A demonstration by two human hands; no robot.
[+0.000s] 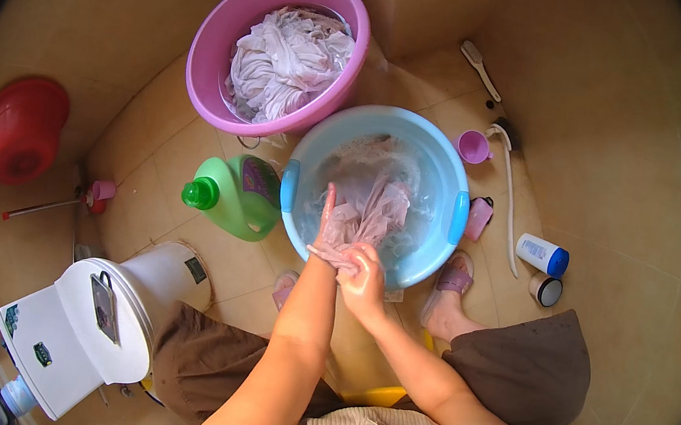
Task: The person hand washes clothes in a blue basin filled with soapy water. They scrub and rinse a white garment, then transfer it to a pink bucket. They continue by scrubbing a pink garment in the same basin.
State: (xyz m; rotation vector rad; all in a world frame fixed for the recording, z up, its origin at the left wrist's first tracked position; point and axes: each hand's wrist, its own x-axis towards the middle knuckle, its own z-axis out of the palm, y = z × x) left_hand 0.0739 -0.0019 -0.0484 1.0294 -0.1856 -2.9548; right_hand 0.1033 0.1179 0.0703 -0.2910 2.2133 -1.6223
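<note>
A light blue plastic basin (384, 116) with blue side handles stands on the floor in front of me, holding cloudy, sudsy water. Wet pale pink cloth (382, 211) rises out of that water towards my hands. My right hand (365, 282) is closed around a bunched end of it near the basin's front rim. Stretched out beside it, my left hand (326, 217) has one digit pointing up. The cloth lies across my left palm and wrist and hides the other fingers, so their grip is unclear.
A pink tub (203, 62) of wet white laundry adjoins the basin. Left are a green detergent jug (232, 189) and a toilet (132, 352) with a phone (105, 308) on its lid. Right are a pink cup (474, 147), a long-handled brush (511, 195) and a white bottle (539, 253).
</note>
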